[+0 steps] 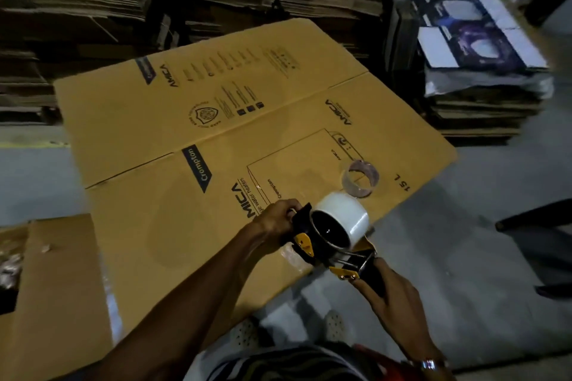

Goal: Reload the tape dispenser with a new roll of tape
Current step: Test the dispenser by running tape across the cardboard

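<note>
A full white tape roll (343, 222) sits on the hub of a black and yellow tape dispenser (305, 243), held above a flattened cardboard box (216, 133). My left hand (277, 219) grips the dispenser's black front end beside the roll. My right hand (391, 294) holds the dispenser's handle at its lower right, near the metal blade part. An empty, nearly used-up tape core (360, 178) lies on the cardboard just beyond the new roll.
Stacks of flattened cartons (93, 9) fill the back, and printed cartons (473, 49) are piled at the right. An open box (46, 272) stands at the lower left. A dark chair leg (532, 219) juts in from the right over the grey floor.
</note>
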A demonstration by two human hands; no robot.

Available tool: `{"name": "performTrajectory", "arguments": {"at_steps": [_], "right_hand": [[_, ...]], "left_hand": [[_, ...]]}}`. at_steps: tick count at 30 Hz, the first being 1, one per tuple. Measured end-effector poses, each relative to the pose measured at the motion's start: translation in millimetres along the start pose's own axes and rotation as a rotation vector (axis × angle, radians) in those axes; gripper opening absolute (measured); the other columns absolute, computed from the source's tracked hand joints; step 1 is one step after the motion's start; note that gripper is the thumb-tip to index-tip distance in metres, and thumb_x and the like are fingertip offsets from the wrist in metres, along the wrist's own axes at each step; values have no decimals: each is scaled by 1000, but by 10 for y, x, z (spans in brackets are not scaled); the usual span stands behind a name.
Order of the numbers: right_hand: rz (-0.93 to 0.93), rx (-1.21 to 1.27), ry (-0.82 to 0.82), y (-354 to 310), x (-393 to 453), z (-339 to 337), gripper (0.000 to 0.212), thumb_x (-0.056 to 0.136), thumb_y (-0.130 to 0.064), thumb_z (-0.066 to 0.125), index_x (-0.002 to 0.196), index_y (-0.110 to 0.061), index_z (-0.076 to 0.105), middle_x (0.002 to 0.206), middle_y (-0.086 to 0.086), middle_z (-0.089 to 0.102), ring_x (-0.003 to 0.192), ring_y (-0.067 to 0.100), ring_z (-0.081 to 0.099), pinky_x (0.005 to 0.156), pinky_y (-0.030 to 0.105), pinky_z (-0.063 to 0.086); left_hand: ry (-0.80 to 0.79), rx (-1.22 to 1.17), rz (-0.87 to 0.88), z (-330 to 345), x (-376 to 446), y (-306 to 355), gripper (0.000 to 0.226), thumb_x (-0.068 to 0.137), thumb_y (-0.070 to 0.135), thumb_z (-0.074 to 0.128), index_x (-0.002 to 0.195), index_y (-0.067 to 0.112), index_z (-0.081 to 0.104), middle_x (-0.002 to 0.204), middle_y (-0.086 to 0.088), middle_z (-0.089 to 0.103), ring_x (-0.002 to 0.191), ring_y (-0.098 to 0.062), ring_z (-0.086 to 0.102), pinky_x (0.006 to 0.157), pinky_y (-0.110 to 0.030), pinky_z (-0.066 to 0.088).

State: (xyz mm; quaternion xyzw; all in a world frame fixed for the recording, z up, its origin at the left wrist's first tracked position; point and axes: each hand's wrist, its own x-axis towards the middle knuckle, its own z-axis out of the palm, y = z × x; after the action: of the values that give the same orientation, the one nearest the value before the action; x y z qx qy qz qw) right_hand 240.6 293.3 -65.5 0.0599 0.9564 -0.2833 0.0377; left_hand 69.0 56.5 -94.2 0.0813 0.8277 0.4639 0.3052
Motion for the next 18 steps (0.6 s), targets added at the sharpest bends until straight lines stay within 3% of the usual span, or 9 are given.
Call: {"name": "performTrajectory", "arguments": {"at_steps": [2, 6, 11, 14, 16, 18], "right_hand": [[5, -47, 26, 1, -119, 66, 34, 87, -54, 65, 111, -31, 59, 76, -19, 62, 61, -3, 56, 51, 15, 40], [42, -44, 54, 28, -251, 141, 32, 89, -53, 66, 112, -33, 57, 88, -17, 68, 72, 6, 64, 56, 32, 53], [81, -112, 69, 36, -410, 126, 28, 89, -49, 65, 107, -29, 57, 83, -18, 61, 65, 8, 58, 52, 25, 43], [106, -90, 36, 82, -451, 128, 29, 90, -49, 63, 111, -31, 57, 91, -17, 64, 73, 8, 63, 60, 31, 52], [105, -81, 36, 101, -456, 149, 27, 90, -46, 66, 110, -31, 56, 88, -18, 62, 71, 8, 61, 59, 30, 51], [101, -78, 32, 121, -450, 170, 26, 88, -38, 72, 106, -30, 55, 82, -19, 56, 65, 6, 55, 55, 26, 44]], "left_hand": [[4, -12, 38, 88, -55, -14, 26, 89, -18, 53, 90, 9, 54, 73, 2, 50, 60, 1, 48, 52, -6, 40], [42, -9, 102, 214, -72, -88, 30, 90, -14, 54, 77, 13, 52, 71, 2, 49, 64, -1, 43, 52, -5, 35], [23, 4, 155, 359, -138, -154, 17, 86, -12, 61, 92, 4, 65, 84, 0, 66, 73, 1, 58, 60, -4, 42], [27, 0, 177, 412, -159, -141, 23, 86, -9, 61, 89, 13, 61, 83, 2, 64, 73, 0, 54, 60, -2, 40], [48, 25, 194, 445, -179, -147, 24, 85, -8, 60, 83, 16, 58, 75, 8, 61, 74, -7, 55, 59, -6, 39], [61, 58, 206, 465, -181, -186, 19, 85, -2, 60, 82, 17, 57, 76, 5, 63, 79, -14, 58, 63, -19, 42]]}}
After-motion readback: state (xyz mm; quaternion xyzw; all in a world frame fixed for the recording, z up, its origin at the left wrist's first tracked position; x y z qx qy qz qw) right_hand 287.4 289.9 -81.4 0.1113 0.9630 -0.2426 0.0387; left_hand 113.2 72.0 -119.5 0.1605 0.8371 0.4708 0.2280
